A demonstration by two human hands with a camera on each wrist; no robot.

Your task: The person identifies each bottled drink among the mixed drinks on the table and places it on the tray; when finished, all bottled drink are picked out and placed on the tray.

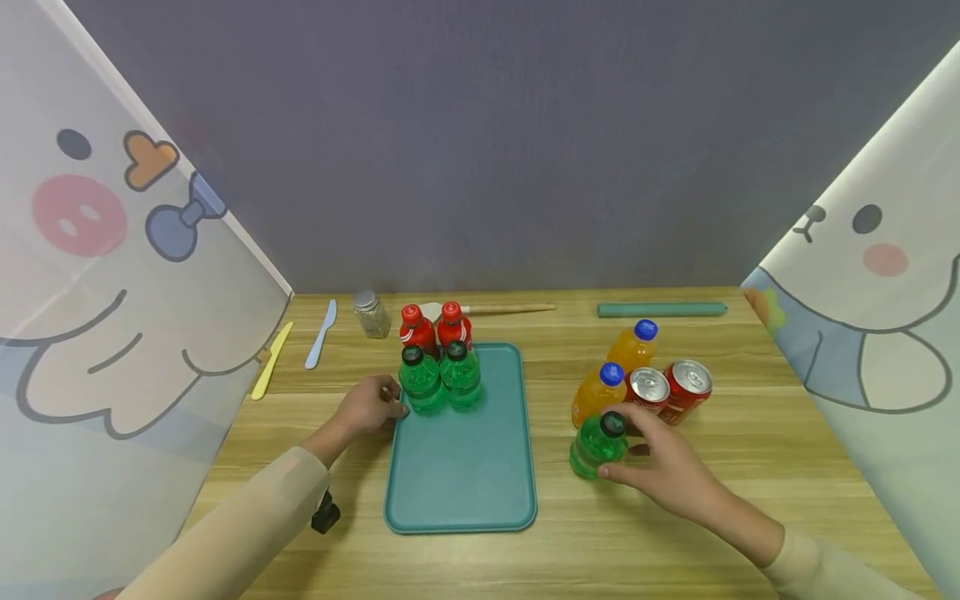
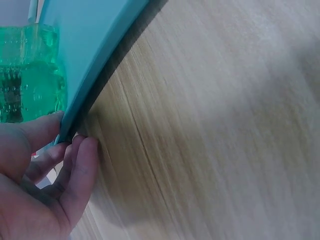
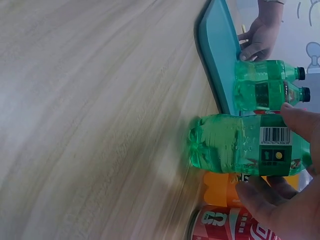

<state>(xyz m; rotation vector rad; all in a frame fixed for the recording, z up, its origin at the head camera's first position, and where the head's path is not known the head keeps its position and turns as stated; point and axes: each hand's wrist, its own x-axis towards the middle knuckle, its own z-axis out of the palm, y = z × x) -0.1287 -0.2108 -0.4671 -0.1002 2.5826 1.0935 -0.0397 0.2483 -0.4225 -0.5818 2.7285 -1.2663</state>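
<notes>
Thumb and fingers of my left hand (image 1: 371, 406) pinch the left rim of a teal tray (image 1: 461, 479). At the tray's far end stand two green soda bottles (image 1: 461, 377) with black caps, and behind them two red-capped bottles (image 1: 452, 325). My right hand (image 1: 667, 462) grips a third green soda bottle (image 3: 235, 145) round its upper part, to the right of the tray. That bottle is upright; the right wrist view shows its barcode label. Close behind it are two orange-drink bottles (image 1: 600, 392) with blue caps and two red cans (image 1: 686, 387), partly covered by the hand.
A yellow knife (image 1: 272, 360), a light-blue knife (image 1: 321, 333) and a small jar (image 1: 371, 314) lie or stand at the back left. Along the back are a wooden-handled spatula (image 1: 510, 308) and a green rod (image 1: 662, 309). A small black object (image 1: 326, 513) sits near the left forearm.
</notes>
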